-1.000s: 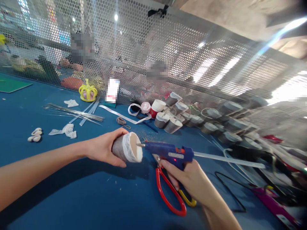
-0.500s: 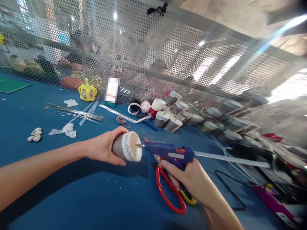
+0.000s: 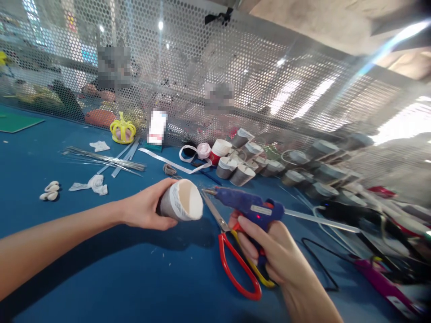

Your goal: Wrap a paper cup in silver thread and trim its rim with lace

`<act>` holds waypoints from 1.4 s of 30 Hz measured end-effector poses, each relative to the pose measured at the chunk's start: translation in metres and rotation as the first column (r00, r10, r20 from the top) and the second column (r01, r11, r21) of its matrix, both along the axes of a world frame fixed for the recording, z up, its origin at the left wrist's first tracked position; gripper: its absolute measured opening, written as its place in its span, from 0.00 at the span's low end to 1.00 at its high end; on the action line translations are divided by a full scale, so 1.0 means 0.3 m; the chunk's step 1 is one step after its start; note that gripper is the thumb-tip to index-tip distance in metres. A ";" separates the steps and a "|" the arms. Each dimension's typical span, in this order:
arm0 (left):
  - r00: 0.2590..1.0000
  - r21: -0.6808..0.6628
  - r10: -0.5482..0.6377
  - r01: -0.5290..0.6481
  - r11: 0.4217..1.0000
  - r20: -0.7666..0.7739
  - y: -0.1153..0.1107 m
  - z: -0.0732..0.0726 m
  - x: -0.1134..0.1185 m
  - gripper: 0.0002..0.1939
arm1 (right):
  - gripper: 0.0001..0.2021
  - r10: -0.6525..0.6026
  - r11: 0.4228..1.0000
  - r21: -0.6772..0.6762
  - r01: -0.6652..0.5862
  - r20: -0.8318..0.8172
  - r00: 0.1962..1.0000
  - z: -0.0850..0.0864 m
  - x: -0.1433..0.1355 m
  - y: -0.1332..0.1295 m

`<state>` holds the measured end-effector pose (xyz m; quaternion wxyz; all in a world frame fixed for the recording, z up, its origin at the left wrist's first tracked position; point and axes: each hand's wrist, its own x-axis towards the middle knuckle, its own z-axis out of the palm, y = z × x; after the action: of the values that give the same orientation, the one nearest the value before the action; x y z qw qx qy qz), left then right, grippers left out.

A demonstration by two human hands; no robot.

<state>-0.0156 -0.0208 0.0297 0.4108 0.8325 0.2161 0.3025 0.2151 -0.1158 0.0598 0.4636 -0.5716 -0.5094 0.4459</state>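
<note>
Cup (image 3: pixel 182 205) lies sideways in our left hand (image 3: pixel 144 208), mouth toward the glue gun (image 3: pixel 251 207) gripped in our right hand (image 3: pixel 269 246). Nozzle sits just beside the rim, not touching; we should steady the cup and squeeze gently, above the scissors (image 3: pixel 232 255).

We see the cup (image 3: pixel 182 205) left of the glue gun (image 3: pixel 251 207), scissors (image 3: pixel 232 251) on the table (image 3: pixel 117 278) beneath (finished cups (image 3: pixel 235 170) lie behind, along the mesh screen (image 3: pixel 235 76)).

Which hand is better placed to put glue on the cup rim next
Right. The right hand grips the glue gun, nozzle just off the cup rim; the left hand holds the cup.
</note>
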 end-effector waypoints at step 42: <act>0.985 0.099 0.106 -0.120 0.988 0.138 0.014 -0.042 0.017 0.40 | 0.13 0.084 0.996 -0.029 -0.083 0.022 0.996 -0.022 -0.006 0.015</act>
<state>-0.0105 -0.0166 0.0170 0.3613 0.8177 0.2188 0.3911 0.2134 -0.1115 0.0531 0.4306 -0.5614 -0.5318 0.4655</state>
